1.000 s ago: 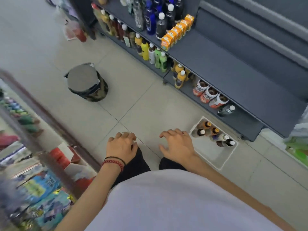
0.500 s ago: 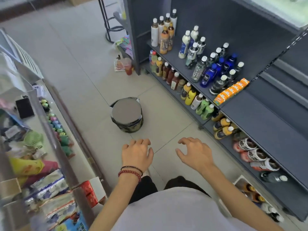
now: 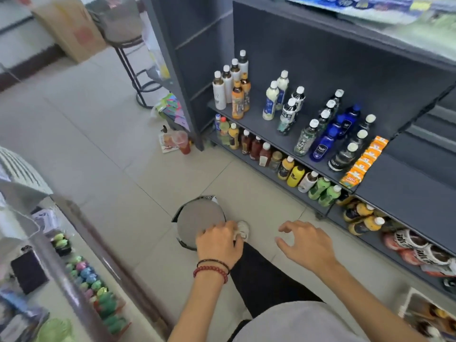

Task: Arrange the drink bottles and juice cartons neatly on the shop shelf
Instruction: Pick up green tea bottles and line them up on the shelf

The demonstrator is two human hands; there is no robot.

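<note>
Plainly empty-handed — left hand (image 3: pixel 218 240) loosely curled, right hand (image 3: pixel 306 243) spread wide — and well apart from drink bottles (image 3: pixel 322 146) and juice cartons (image 3: pixel 362 164) on the shelf (image 3: pixel 407 193) at right: likely full, heavy, slick, so grip mid-body; squeeze juice cartons gently by flat sides.

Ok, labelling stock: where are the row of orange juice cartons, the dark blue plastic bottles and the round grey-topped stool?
Row of orange juice cartons (image 3: pixel 366 160): head view, middle carton's top.
Dark blue plastic bottles (image 3: pixel 320 148): head view, nearest bottle's label.
Round grey-topped stool (image 3: pixel 197 218): head view, seat.
</note>
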